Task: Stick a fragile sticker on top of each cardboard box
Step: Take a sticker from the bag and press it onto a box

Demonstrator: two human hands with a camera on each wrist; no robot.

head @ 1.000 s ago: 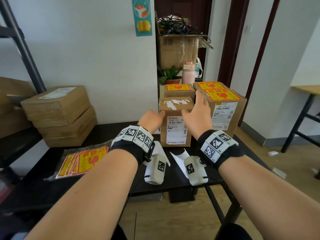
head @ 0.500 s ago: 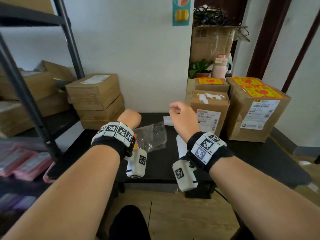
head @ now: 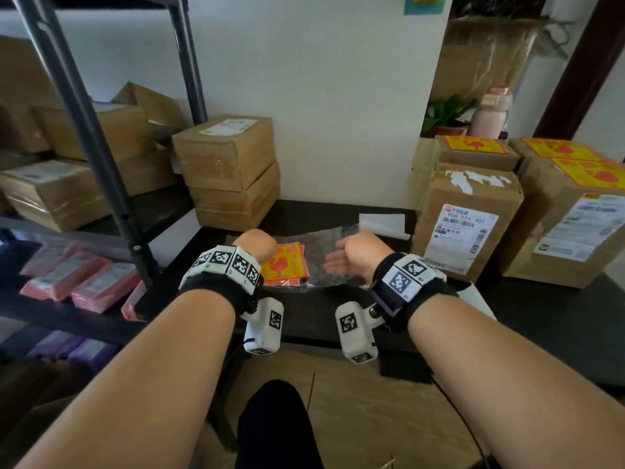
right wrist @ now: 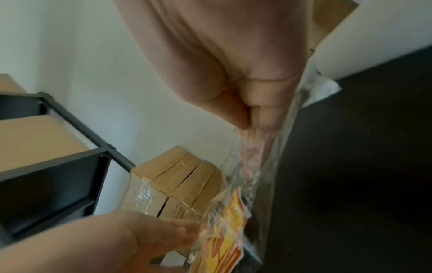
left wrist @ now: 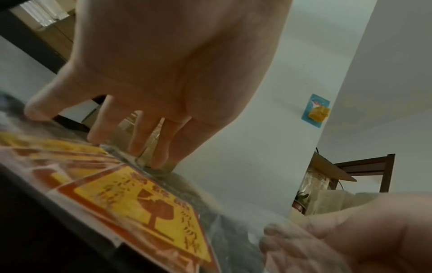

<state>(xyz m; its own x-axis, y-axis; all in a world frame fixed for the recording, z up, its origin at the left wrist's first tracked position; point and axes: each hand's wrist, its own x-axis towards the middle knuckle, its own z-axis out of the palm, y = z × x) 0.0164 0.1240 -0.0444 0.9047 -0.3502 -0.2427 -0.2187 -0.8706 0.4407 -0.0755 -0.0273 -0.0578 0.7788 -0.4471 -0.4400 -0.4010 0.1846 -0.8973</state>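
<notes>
A fan of yellow-and-red fragile stickers (head: 287, 265) (left wrist: 145, 203) (right wrist: 233, 221) lies inside a clear plastic bag (head: 324, 238) on the black table (head: 541, 319). My left hand (head: 257, 243) (left wrist: 112, 140) presses straight fingers down on the bag's far left side. My right hand (head: 338, 252) (right wrist: 254, 140) reaches in from the right, fingers straight and slid inside the bag's mouth. To the right stands a box with a torn white label (head: 470, 211) and no sticker. The box behind it (head: 477, 150) and the large box (head: 575, 198) carry stickers.
Three plain cardboard boxes (head: 230, 170) are stacked against the wall at the table's back left. A black metal shelf (head: 88, 130) with more boxes and pink packets stands left. A white backing paper (head: 382, 221) lies behind the bag.
Both hands let go of the torn-label box, moved left and down, and now lie on the sticker bag. My view swung left and down with them.
</notes>
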